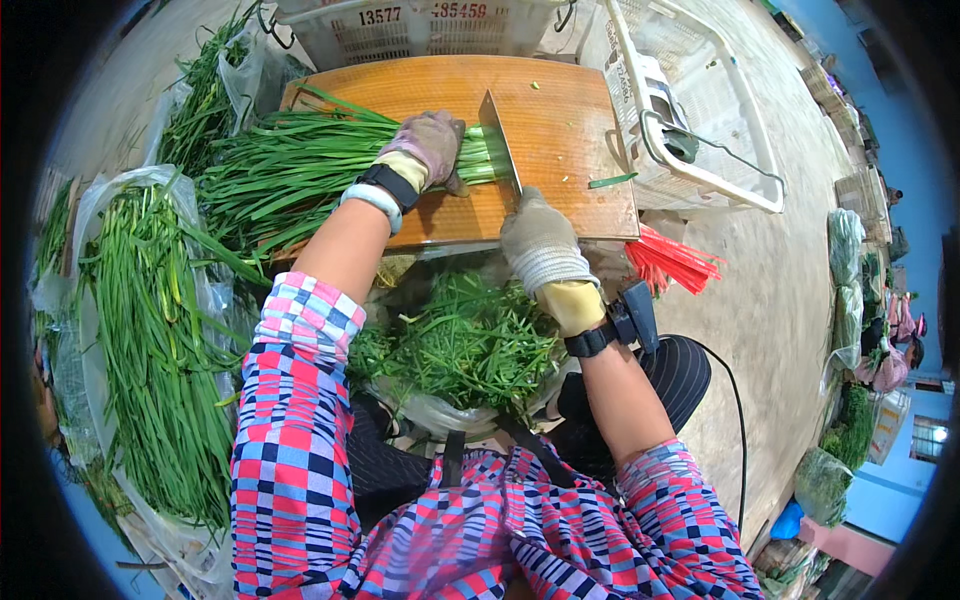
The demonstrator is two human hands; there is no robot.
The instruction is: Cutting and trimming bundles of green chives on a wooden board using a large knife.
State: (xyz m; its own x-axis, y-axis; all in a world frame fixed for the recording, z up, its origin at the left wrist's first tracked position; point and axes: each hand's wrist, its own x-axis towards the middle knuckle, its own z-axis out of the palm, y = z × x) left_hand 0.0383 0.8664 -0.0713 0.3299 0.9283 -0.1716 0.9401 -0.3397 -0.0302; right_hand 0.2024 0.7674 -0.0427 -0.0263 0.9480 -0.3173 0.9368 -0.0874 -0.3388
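Observation:
My gloved left hand (427, 150) presses down on a bundle of long green leaves, likely garlic chives (300, 161), lying on a brown wooden board (570, 150). The pale stem ends stick out to the right of my fingers. Against those ends stands the upright metal blade of a cleaver or knife (499, 142). My gloved right hand (544, 232) grips its near end; the handle is hidden in the fist. One cut leaf piece (612, 181) and a few small scraps lie on the board's right part.
A bag of green trimmings (472, 345) sits below the board, between my legs. Bagged green leaves (157, 337) stand at left. White plastic crates (420, 34) are behind and at right (720, 112). Red strips (671, 259) hang by the board's right corner. A person (892, 345) is far right.

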